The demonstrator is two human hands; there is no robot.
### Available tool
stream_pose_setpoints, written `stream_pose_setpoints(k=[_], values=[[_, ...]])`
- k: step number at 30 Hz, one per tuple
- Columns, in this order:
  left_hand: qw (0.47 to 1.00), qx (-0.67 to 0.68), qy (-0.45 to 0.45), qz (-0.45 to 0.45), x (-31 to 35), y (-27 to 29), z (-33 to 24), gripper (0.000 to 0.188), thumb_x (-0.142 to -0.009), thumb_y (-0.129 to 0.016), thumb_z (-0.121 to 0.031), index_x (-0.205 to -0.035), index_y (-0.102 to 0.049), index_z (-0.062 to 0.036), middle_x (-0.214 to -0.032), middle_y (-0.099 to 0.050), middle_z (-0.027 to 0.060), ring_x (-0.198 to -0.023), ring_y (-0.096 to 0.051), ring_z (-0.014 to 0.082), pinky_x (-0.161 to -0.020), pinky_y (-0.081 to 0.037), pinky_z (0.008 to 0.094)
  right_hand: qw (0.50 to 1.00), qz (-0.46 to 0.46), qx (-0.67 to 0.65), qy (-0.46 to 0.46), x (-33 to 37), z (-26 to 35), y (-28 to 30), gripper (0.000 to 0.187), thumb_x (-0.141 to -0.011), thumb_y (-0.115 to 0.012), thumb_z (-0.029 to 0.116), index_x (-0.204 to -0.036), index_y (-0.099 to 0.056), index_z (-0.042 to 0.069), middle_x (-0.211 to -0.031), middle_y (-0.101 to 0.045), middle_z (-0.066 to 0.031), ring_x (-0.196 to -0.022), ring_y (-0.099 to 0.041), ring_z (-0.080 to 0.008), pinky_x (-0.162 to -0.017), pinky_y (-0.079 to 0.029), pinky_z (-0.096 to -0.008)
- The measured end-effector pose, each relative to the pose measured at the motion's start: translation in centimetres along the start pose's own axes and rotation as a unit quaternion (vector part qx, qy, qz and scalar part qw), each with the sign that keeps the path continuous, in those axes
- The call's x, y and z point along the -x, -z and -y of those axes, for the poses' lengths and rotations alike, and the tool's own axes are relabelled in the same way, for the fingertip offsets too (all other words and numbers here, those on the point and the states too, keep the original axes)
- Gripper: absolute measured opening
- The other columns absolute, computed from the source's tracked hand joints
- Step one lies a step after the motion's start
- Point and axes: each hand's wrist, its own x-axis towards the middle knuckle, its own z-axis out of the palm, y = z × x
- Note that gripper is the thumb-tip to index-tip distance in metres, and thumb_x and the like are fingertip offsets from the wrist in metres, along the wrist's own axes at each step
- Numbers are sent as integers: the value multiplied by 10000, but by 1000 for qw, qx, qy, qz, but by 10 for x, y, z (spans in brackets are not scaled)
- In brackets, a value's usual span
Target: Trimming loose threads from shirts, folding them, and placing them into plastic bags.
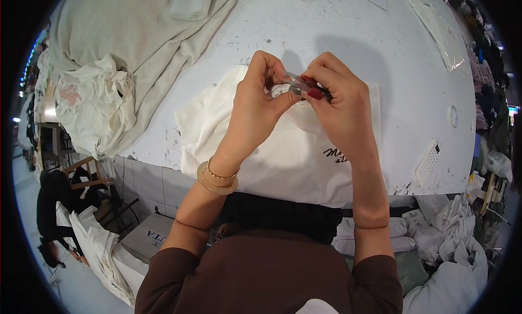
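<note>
Snips: the small metal snips (294, 89) sit between your two hands, above the white garment (255, 167).
Key relation: blades lie left of your right-hand grip; long axis runs roughly crosswise, right fingers toward left fingertips. Whether the blades are parted is too small to tell.
Nearer hand: your right hand (345, 99) is on the snips; your left hand (255, 105) is just beside the blade end.
Right grip: narrow, fingers and thumb closed around the snips.
Left grip: narrow, pinching a bunched white fold; looks like part of the garment.
Garment: spread on the white table (413, 96), dark script toward its right side.
Count, at hands: one snips, one garment, two hands, two bands on the left wrist.
Count, left of table: one crumpled white garment with pink print (68, 94), one grey-beige cloth (152, 20).
Count, right: one clear bag (435, 34), one small ring (453, 116), one white card (428, 161).
</note>
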Motion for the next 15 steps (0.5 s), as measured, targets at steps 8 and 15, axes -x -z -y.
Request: stream_pose_setpoints(k=[8,15], values=[[999,24,-22,21,-1,2,2,364,-731,-761,16,-927,-460,-42,-814,-527,13,-762,-485,95,-719,-439,230,990,-96,-99,1,-9,-8,13,92,-787,-608,-79,-875,-590,-56,-801,-543,-83,-671,-566,-149,-628,-456,-243],[997,59,-44,26,-2,-1,3,295,-749,-751,7,-927,-518,-20,-807,-552,-2,-766,-499,80,-709,-440,222,999,-33,-26,27,-6,-7,4,93,-787,-592,-61,-874,-570,-39,-833,-531,-107,-656,-554,-244,-604,-443,-308]])
